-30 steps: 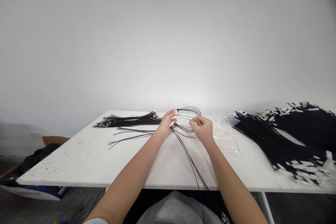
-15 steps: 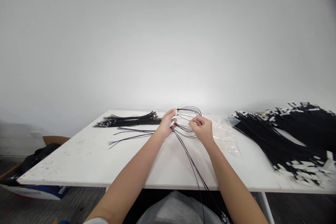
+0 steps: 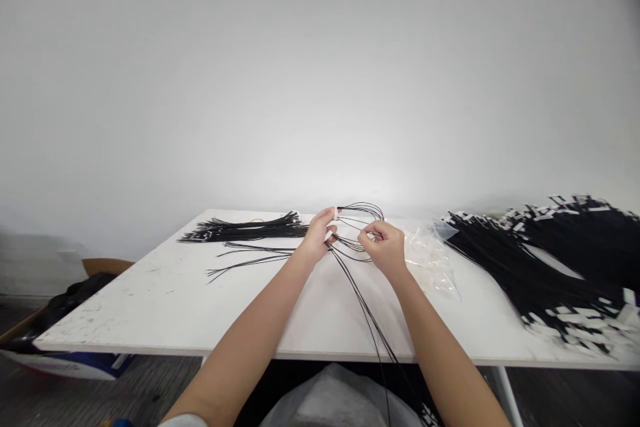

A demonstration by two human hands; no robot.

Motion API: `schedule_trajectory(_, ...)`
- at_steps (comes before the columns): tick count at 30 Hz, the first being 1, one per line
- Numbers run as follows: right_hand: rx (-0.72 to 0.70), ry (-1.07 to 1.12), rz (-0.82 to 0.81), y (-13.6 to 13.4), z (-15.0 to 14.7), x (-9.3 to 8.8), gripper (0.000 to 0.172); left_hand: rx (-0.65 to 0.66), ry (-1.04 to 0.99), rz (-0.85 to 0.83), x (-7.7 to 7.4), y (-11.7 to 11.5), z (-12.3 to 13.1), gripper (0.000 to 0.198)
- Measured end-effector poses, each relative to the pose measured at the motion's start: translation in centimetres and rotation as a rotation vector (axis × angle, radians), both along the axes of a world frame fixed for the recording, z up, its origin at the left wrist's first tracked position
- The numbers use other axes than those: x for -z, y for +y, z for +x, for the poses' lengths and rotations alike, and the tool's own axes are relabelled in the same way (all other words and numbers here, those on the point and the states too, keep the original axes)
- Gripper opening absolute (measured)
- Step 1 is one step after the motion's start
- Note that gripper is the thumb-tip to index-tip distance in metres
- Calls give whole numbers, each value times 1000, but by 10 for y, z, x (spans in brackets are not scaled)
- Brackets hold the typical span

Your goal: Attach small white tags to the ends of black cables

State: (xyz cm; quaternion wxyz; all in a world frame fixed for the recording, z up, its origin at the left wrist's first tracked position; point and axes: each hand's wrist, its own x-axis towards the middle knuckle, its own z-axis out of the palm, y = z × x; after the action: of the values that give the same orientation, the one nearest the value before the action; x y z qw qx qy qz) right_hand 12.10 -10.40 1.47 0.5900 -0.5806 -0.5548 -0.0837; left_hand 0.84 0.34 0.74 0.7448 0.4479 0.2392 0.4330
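My left hand (image 3: 319, 235) is closed on a small white connector from which several thin black wires (image 3: 360, 297) fan out; their long ends run down over the front edge of the white table (image 3: 165, 307). My right hand (image 3: 384, 245) is closed in a pinch on one of those wires where they loop just right of the connector. Both hands hover near the far middle of the table, a few centimetres apart.
A bundle of black wires (image 3: 247, 227) and some loose wires (image 3: 250, 260) lie left of my hands. Clear plastic bags (image 3: 430, 257) lie to the right, then a big heap of black wires with white tags (image 3: 545, 260). A cardboard box (image 3: 47, 317) stands on the floor at left.
My right hand has edged slightly left toward my left hand, drawing the wire loop with it. My left hand stays put.
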Motion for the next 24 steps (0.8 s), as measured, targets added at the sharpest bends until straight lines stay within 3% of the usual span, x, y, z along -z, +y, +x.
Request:
schedule_trajectory(7,41,-210,103,1,1,4,15,-7,0,5,0,0,0,34)
schedule_trajectory(14,77,-216,162,3,2,6,17,2,23,17,1,0,0,36)
schedule_trajectory(24,334,-581,83,10,11,20,18,-11,70,20,1,-2,0,37)
